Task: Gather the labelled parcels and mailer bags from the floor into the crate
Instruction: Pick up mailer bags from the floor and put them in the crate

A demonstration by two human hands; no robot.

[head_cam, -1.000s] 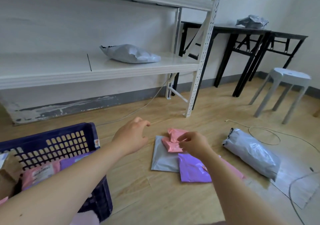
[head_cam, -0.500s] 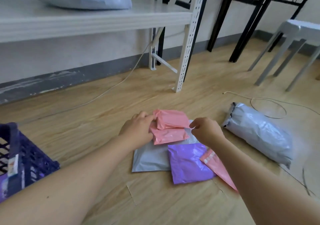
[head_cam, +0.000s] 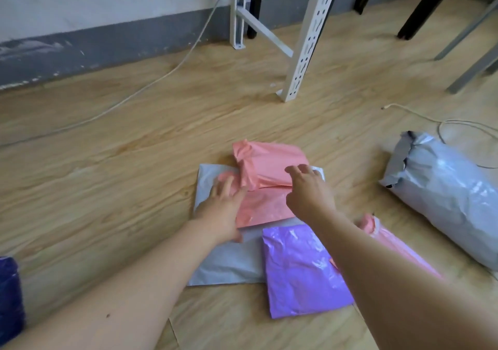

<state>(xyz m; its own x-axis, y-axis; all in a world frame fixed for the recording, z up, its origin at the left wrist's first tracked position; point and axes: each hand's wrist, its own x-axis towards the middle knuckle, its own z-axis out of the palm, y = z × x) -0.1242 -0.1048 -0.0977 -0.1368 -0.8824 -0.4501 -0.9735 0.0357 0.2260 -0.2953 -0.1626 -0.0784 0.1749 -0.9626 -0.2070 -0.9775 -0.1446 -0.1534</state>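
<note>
Two pink mailer bags lie stacked on a flat grey mailer point(head_cam: 229, 264) on the floor: an upper pink bag point(head_cam: 266, 165) and a lower pink bag point(head_cam: 265, 207). My left hand point(head_cam: 222, 211) rests on the lower bag's left edge with fingers extended. My right hand point(head_cam: 310, 192) reaches over the upper bag's right side, fingers spread and touching it. A purple mailer point(head_cam: 301, 269) lies in front, and another pink mailer point(head_cam: 398, 247) shows partly behind my right forearm. A bulky grey parcel point(head_cam: 447, 190) lies at the right. The blue crate point(head_cam: 9, 295) shows only as a corner at the lower left.
A white shelf post point(head_cam: 304, 50) stands on the floor behind the pile, with black table legs point(head_cam: 423, 7) and grey stool legs point(head_cam: 469, 45) farther right. A white cable point(head_cam: 151, 83) runs along the floor at left, another coils at right point(head_cam: 442, 122).
The view has tilted down and closer to the pile. My right hand has opened and moved onto the upper pink bag. My left hand has slid onto the lower pink bag.
</note>
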